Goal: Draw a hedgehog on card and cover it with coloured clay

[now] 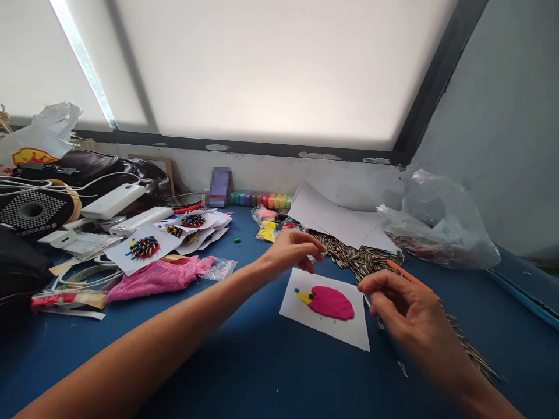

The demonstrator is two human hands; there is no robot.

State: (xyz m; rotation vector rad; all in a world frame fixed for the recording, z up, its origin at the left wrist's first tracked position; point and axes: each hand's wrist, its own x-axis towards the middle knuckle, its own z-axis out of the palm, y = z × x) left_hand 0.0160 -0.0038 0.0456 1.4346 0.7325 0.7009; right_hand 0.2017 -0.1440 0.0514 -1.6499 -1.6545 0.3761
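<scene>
A white paper card [290, 308] lies on the blue table, bearing a flat hedgehog shape [332, 303] with a pink body, yellow snout, blue nose and dark eye. Two small leg outlines show under the body. My left hand [297, 250] hovers over the card's far edge, fingers loosely bent and apart, holding nothing visible. By the card's right edge is my right hand [404, 299], its thumb and index finger drawn together; anything between them is too small to name. Below that hand a pen [388, 340] lies slanted, partly covered.
Striped sunflower seeds [349, 256] spread behind and right of the card. White sheets [325, 215] and a plastic bag [441, 233] stand behind. An orange stick [413, 276] lies rightward. Finished seed hedgehog cards [146, 247], a pink cloth [159, 279] and power banks [114, 201] crowd the left.
</scene>
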